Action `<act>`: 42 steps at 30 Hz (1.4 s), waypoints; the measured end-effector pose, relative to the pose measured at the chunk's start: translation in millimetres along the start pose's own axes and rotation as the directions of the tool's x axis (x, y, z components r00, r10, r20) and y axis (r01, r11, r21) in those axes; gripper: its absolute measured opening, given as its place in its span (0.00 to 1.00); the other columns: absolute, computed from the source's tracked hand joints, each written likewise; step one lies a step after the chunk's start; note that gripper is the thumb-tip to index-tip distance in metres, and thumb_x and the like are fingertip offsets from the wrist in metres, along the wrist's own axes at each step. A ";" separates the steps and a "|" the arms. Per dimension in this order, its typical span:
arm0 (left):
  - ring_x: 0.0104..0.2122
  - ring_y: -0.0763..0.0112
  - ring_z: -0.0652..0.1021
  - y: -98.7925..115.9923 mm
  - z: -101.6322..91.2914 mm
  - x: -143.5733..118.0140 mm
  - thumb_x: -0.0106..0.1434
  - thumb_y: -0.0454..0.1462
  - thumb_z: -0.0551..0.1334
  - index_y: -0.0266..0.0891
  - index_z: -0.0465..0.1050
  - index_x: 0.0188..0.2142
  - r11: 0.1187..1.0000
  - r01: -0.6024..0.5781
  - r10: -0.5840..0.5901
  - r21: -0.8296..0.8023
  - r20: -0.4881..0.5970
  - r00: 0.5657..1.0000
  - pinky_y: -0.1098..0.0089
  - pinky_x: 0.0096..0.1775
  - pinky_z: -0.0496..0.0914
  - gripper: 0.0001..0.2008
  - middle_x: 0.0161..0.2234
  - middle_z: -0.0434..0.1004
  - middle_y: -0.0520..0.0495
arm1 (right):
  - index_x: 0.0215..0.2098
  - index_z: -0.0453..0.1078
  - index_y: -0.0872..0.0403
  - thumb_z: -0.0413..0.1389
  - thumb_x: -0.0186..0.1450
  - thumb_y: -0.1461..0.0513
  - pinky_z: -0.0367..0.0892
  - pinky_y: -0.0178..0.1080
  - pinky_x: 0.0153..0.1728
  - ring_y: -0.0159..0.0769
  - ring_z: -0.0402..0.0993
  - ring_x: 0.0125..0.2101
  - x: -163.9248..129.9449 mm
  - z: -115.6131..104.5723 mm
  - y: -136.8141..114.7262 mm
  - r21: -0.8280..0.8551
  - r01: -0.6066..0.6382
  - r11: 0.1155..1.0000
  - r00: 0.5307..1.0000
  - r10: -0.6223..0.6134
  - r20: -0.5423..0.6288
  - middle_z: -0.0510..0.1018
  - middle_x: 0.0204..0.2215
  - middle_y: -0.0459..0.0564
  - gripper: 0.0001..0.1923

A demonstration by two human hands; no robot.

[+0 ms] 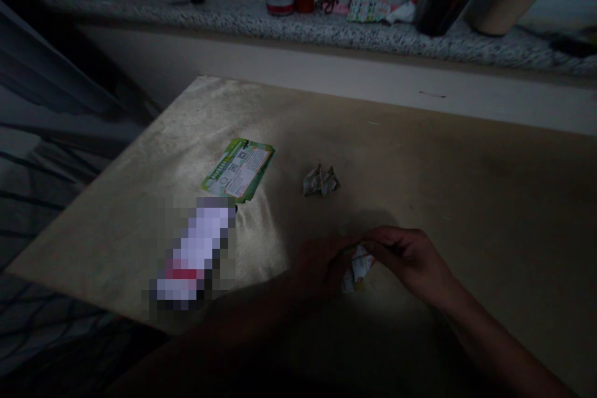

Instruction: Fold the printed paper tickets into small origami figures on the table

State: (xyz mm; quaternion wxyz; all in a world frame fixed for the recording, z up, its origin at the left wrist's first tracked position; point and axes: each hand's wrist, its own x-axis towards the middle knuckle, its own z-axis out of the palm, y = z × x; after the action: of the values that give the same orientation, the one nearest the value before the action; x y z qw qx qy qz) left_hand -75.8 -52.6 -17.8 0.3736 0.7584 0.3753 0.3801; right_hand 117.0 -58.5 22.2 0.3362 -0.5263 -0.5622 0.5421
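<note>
A wooden board [420,155] fills the middle of the frame, with a speckled stone sill [280,25] along the top. A green printed card [239,169] lies left of centre, and a folded paper figure [321,181] near the centre. At lower centre, a small folded paper [357,267] is pinched between the left hand [321,264] and the right hand [410,258].

Folded paper piece [358,267]: small, printed, white with coloured marks, creased into a compact crumpled-looking shape. Pinched between the fingertips of left hand [321,264] and right hand [408,258], low over the wooden board, near its front edge. Partly hidden by fingers; dim light.
</note>
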 end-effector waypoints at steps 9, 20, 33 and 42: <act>0.32 0.69 0.81 7.7 -0.8 7.3 0.65 0.44 0.61 0.36 0.75 0.49 0.933 0.327 -0.320 -0.150 0.066 0.945 0.72 0.33 0.74 0.17 0.36 0.83 0.46 | 0.37 0.79 0.52 0.57 0.67 0.61 0.73 0.34 0.32 0.34 0.79 0.30 -2.3 -1.2 4.1 -0.088 0.070 0.994 0.993 -0.078 -0.087 0.83 0.30 0.47 0.08; 0.37 0.67 0.82 -0.7 5.6 4.2 0.66 0.45 0.61 0.37 0.69 0.54 0.862 0.414 -0.406 -0.290 0.093 0.909 0.70 0.37 0.75 0.21 0.41 0.82 0.44 | 0.33 0.75 0.53 0.61 0.63 0.63 0.71 0.32 0.27 0.32 0.77 0.26 -3.8 -0.5 10.5 -0.135 0.089 0.987 0.993 -0.099 -0.067 0.81 0.27 0.46 0.02; 0.32 0.68 0.80 -3.0 8.3 1.7 0.66 0.46 0.60 0.39 0.71 0.53 0.893 0.433 -0.425 -0.123 0.082 0.901 0.70 0.33 0.73 0.20 0.37 0.82 0.46 | 0.36 0.76 0.53 0.54 0.68 0.62 0.71 0.35 0.30 0.35 0.79 0.29 -6.3 -1.5 8.2 -0.208 0.043 0.977 0.997 -0.055 -0.048 0.81 0.26 0.47 0.08; 0.33 0.68 0.79 -0.2 -1.2 2.1 0.64 0.44 0.61 0.38 0.67 0.57 0.965 0.255 -0.247 -0.067 0.107 0.963 0.70 0.35 0.73 0.24 0.40 0.80 0.44 | 0.46 0.72 0.52 0.53 0.70 0.61 0.71 0.34 0.31 0.35 0.79 0.33 -7.0 -19.7 2.6 -0.293 0.099 0.951 0.992 -0.117 -0.045 0.83 0.34 0.48 0.09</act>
State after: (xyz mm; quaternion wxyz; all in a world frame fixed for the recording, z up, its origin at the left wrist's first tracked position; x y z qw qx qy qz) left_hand -76.0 -50.3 -16.7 0.4668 0.7068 0.4342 0.3065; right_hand 137.7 -60.5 24.7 0.3016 -0.5548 -0.6528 0.4184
